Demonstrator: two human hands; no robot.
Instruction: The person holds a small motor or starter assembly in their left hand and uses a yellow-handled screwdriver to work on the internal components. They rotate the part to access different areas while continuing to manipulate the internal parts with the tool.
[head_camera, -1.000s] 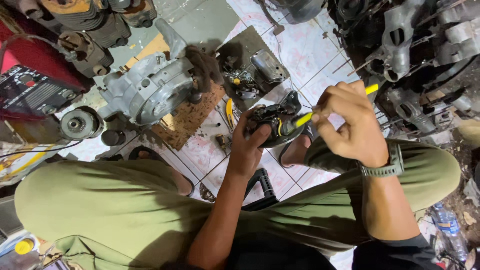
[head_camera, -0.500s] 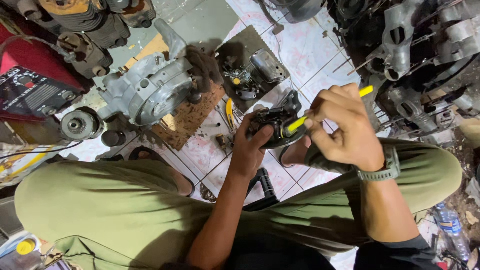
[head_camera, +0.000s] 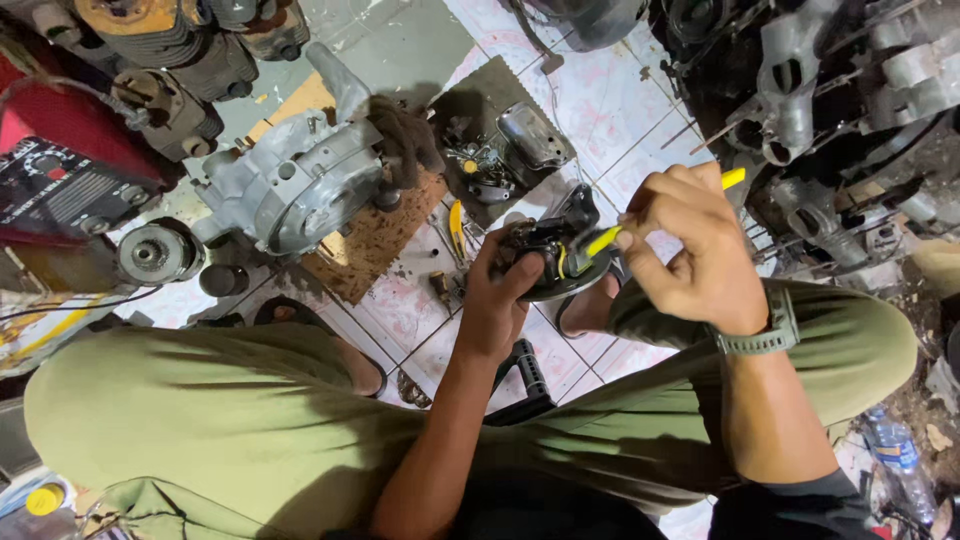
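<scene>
From the head camera, the person sits with both knees wide in olive trousers (head_camera: 200, 420) over a pale tiled floor (head_camera: 620, 100). The left hand (head_camera: 500, 290) is curled shut around a small round motor part (head_camera: 548, 262), dark, greasy and wound with wires, held just above the floor between the knees. The right hand (head_camera: 690, 250) is closed in a pinch on a yellow-handled screwdriver (head_camera: 610, 238), its tip set into the part's upper face; a grey wristwatch (head_camera: 765, 335) sits on that wrist.

To work this step well, it seems best to keep the tool square to the fastener, press along its axis, and brace the part firmly in the left palm so it cannot twist.

Only 1 view is given. On the floor ahead lies a cast grey engine casing (head_camera: 300, 180), matte and rounded, resting on a brown perforated board (head_camera: 380, 240). Beyond it a dark mat (head_camera: 470, 110) carries small oily fittings and a shiny metal cover (head_camera: 535, 135). A plastic bottle (head_camera: 895, 470) lies at the right.
</scene>
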